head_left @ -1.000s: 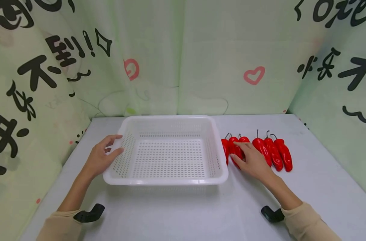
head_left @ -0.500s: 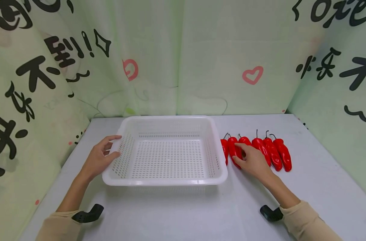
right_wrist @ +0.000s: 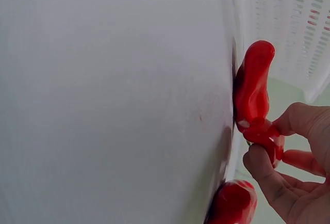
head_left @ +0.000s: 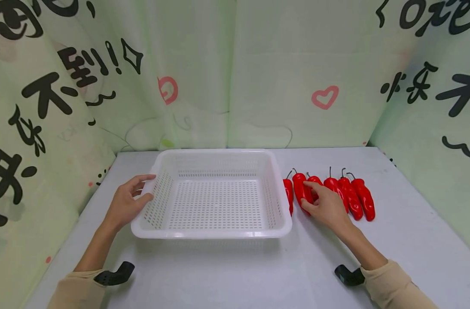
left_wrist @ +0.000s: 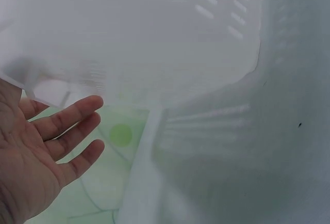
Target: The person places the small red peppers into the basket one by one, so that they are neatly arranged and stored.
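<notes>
My left hand (head_left: 126, 204) is at the left rim of a white perforated plastic basket (head_left: 215, 234). Its fingers are extended and loosely spread in the left wrist view, touching or very close to the rim; the thumb is largely hidden there by the basket (left_wrist: 154, 53). To the right of the basket, my right hand (head_left: 325, 204) pinches a red pepper (head_left: 300, 189) between thumb and fingertips. The right wrist view shows the fingertips around the lower part of that pepper (right_wrist: 267, 139), with another red pepper (right_wrist: 252, 87) just beyond.
More red peppers lie in a row, several of them right of the hand, such as a long one (head_left: 363, 199); one (head_left: 288, 191) is partly hidden by the basket's right rim. A white-covered table (head_left: 235, 274) is backed by a printed curtain (head_left: 273, 86).
The right fingertips have drawn in on the pepper, and its stem end has shifted slightly up and left. The left hand and basket have hardly moved.
</notes>
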`<state>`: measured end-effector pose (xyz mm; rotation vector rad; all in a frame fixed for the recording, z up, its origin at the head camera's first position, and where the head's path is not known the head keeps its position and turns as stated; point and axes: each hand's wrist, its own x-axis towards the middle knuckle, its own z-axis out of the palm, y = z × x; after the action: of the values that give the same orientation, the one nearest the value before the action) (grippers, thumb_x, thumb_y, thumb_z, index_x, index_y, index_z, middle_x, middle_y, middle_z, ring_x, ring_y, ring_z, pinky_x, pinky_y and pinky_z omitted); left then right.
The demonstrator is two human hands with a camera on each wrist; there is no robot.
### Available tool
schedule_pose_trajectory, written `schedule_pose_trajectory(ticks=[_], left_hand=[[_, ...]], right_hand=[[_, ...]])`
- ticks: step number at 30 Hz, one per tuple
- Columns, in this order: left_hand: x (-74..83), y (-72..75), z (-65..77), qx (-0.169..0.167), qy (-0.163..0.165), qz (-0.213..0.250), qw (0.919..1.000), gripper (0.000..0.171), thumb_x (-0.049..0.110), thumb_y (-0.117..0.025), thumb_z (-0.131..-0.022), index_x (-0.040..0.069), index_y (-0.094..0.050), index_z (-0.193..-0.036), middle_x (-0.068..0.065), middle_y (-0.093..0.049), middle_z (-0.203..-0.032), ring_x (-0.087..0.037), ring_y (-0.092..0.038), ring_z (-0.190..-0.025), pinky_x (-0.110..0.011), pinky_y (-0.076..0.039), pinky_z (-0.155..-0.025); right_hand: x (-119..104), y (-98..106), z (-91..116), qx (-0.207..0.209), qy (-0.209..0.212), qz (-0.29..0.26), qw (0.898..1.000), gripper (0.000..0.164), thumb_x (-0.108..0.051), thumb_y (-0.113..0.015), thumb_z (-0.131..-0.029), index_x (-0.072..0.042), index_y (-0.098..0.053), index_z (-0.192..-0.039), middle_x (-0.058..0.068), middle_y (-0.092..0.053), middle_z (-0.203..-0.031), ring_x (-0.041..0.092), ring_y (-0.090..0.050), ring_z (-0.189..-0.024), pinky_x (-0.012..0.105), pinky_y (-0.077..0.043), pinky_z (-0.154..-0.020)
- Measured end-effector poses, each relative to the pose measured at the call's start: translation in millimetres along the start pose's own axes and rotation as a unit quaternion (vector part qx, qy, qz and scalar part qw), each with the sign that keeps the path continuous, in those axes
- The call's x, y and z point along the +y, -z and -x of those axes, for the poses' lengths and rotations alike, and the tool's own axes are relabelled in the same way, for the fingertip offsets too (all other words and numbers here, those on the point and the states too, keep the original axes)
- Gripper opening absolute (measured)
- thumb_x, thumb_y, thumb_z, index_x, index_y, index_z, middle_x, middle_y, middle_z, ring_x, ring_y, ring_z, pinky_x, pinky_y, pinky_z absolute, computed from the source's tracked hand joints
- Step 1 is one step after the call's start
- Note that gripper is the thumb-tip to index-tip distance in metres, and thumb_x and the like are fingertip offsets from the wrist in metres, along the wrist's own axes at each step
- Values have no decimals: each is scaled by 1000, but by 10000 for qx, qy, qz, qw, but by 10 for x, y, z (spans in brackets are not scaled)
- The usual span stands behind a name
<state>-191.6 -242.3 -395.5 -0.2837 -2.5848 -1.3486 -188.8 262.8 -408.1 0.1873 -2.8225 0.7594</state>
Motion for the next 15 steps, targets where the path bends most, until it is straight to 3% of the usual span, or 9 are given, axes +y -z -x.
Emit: schedule_pose_trajectory(ticks=[7,15], left_hand=[[13,34,1,116,68,-1,9999,46,-3,-62,-91,-1,-60,-137,-28,-67,-126,-34,-65,-104,-17,-48,-81],[-52,95,-9,246,167,-29,9996,44,-1,-62,-92,0,-61,-136,-26,-68,-124,1,-58,-96,-14,-45,-83]], right_hand=[[-25,33,-10,208,95,-124,9997,62,-13,-79,-83,0,-58,-140,14,-68,-85,16,-53,-56,26,-47,-53],[-98,71,-53,426,139,-155,9989,61,-13,-78,-85,-1,-57,-142,23,-70,-102,17,-53,-57,26,-47,-53]])
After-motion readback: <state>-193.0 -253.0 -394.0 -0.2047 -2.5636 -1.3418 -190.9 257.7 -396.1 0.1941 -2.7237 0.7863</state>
